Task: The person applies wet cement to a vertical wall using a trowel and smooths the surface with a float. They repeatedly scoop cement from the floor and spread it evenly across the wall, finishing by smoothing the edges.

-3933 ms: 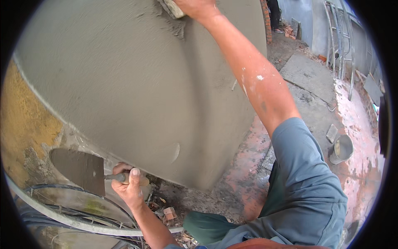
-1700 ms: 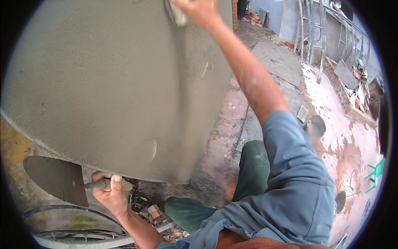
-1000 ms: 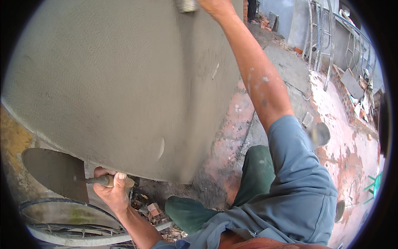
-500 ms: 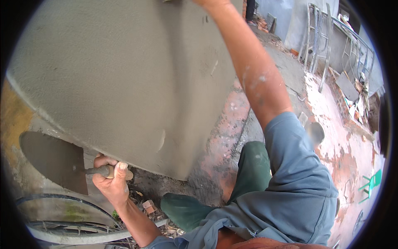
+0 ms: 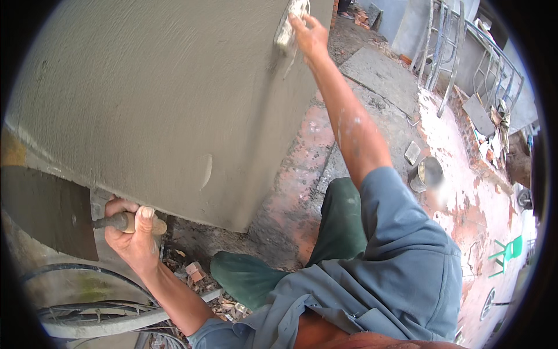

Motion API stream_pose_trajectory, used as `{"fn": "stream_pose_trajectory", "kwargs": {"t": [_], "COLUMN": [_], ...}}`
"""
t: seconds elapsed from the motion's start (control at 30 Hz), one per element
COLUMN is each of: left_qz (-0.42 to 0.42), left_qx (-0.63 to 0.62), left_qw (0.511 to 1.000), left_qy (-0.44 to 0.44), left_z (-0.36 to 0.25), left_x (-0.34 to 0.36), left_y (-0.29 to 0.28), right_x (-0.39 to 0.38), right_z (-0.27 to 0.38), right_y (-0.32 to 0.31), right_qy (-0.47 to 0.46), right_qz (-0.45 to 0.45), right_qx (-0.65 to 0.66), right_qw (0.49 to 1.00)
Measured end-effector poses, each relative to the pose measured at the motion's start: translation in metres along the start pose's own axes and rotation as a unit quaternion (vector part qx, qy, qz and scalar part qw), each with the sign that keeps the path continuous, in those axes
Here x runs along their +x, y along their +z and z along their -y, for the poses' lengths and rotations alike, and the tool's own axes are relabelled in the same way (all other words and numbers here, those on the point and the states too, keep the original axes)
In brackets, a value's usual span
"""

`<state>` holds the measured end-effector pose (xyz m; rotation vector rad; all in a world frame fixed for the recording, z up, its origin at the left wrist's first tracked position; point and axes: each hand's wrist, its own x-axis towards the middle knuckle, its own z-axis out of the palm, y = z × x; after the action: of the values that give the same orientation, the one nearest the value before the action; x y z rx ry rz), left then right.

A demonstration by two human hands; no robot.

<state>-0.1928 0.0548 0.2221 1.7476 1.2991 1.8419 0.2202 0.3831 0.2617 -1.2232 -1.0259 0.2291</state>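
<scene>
- Grey, ridged plaster [image 5: 151,99], upper left
- Gripping wooden-handled trowel [image 5: 61,214] in left hand [image 5: 133,237], lower left
- Gripping pale float [image 5: 285,34] in right hand [image 5: 313,39], top
- Round bucket [image 5: 414,178], right, contents unclear

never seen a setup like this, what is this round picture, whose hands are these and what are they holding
There is no machine here: these are a person's own bare hands. The picture comes from a wide fisheye camera worn on the head, looking down, so straight edges bend near the dark rim. The left hand grips a broad dark trowel with a wooden-looking handle. The right hand holds a pale, mortar-smeared hand tool at a large grey plastered surface, which bears a short curved mark. Off to the right are a grey bucket and a green seat with legs.
</scene>
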Motion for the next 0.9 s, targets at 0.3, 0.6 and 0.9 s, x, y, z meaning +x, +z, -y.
{"fn": "stream_pose_trajectory", "kwargs": {"t": [0.3, 0.6, 0.9], "left_qz": [-0.004, -0.016, -0.009], "left_qx": [-0.031, -0.016, -0.008], "left_qw": [0.999, 1.000, 1.000], "left_qy": [0.007, 0.002, 0.014], "left_z": [-0.003, 0.011, 0.011], "left_x": [0.000, -0.005, -0.001], "left_y": [-0.001, -0.016, -0.015], "right_x": [-0.180, -0.062, -0.152], "right_z": [0.054, -0.117, -0.065], "right_y": [-0.020, 0.012, 0.003], "right_qy": [-0.410, -0.074, 0.112], "right_qz": [0.034, 0.024, 0.055], "right_qx": [0.011, -0.004, 0.023], "right_qw": [0.911, 0.997, 0.992]}}
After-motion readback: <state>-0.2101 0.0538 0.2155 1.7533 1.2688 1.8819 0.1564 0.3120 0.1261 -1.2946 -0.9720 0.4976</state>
